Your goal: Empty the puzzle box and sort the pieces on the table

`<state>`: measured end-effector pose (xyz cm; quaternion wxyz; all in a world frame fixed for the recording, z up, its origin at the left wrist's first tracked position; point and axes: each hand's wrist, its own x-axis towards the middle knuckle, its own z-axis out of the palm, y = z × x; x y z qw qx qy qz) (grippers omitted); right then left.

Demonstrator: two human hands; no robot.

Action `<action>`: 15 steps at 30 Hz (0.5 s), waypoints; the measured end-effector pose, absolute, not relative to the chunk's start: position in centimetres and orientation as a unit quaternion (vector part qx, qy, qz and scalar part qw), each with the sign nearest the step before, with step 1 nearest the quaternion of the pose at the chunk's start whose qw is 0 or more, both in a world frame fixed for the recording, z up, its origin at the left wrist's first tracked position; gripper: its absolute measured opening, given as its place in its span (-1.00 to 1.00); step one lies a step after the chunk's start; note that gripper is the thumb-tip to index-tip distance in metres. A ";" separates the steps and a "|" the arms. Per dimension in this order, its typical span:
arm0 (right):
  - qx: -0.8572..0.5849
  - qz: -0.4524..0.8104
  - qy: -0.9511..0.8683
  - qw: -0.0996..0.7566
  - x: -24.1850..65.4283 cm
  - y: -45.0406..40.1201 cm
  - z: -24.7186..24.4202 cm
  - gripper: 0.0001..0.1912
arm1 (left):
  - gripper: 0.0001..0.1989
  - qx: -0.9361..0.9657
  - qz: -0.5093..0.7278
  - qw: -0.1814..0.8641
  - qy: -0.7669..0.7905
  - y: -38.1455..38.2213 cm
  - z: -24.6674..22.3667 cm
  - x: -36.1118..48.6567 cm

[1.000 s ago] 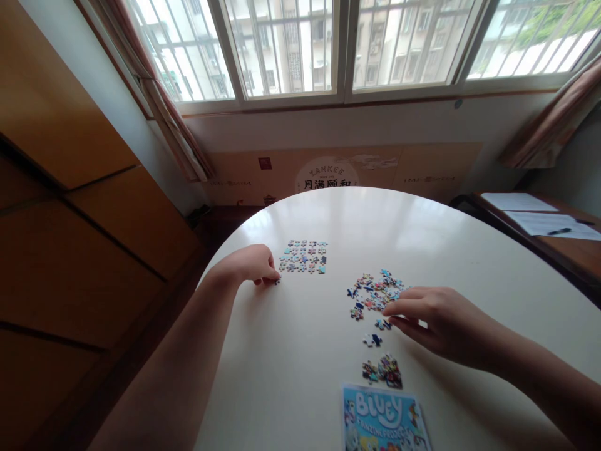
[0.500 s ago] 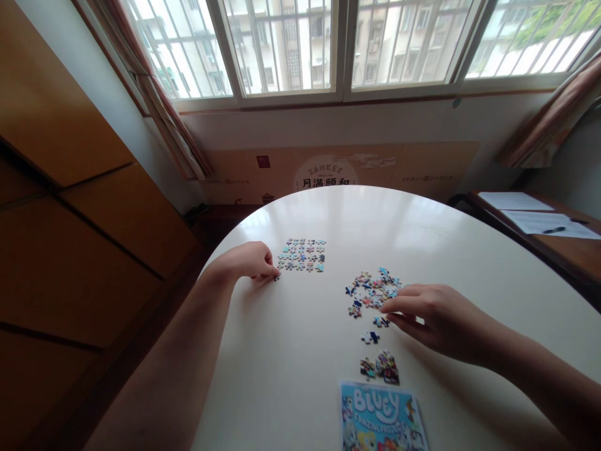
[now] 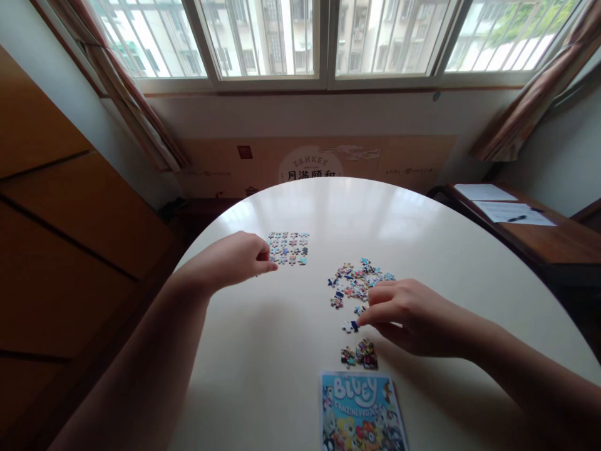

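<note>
My left hand (image 3: 241, 257) is curled closed at the left edge of a block of jigsaw pieces (image 3: 293, 250) laid out in rows. Whatever its fingers hold, if anything, is hidden. A small bit of a piece shows just under that hand. My right hand (image 3: 404, 313) is bent, its fingertips gripping the dark blue end of a white and blue jigsaw piece (image 3: 348, 326) flat on the table. Beyond these fingers lies a loose pile of jigsaw pieces (image 3: 352, 280), partly covered by the hand. Closer to me sits a small cluster of darker multicoloured pieces (image 3: 366, 354).
A blue picture sheet (image 3: 361, 407) lettered "Bluey" lies at the near side of the white round table (image 3: 263, 351). Papers (image 3: 511, 212) and a pen rest on a brown desk at the right. Wooden cabinets (image 3: 61, 250) stand left; windows are ahead.
My right hand has moved nearer to me, from the pile's edge to the white and blue piece. My left hand has shifted slightly forward over the rows' edge. The camera view has shifted.
</note>
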<state>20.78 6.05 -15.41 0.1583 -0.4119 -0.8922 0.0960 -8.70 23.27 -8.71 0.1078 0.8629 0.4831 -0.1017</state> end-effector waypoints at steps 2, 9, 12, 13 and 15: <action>-0.410 0.100 -0.894 0.152 20.6 6.0 -15.4 -0.67 | -0.70 0.898 -0.099 0.142 0.404 21.5 -8.6 -7.2; -0.446 0.069 -0.882 0.134 20.8 6.3 -15.8 -0.62 | -0.83 0.943 -0.112 0.265 0.166 16.9 -9.3 -3.5; -0.441 0.070 -0.882 0.148 21.1 6.3 -15.7 -0.62 | -0.72 0.938 -0.142 0.289 0.131 15.9 -9.4 -3.0; -0.434 0.076 -0.885 0.151 21.1 6.3 -15.6 -0.62 | -0.69 0.936 -0.152 0.293 0.124 15.7 -9.4 -2.9; -0.420 0.092 -0.890 0.148 21.0 6.1 -15.2 -0.62 | -0.67 0.934 -0.169 0.292 0.114 15.4 -9.5 -2.7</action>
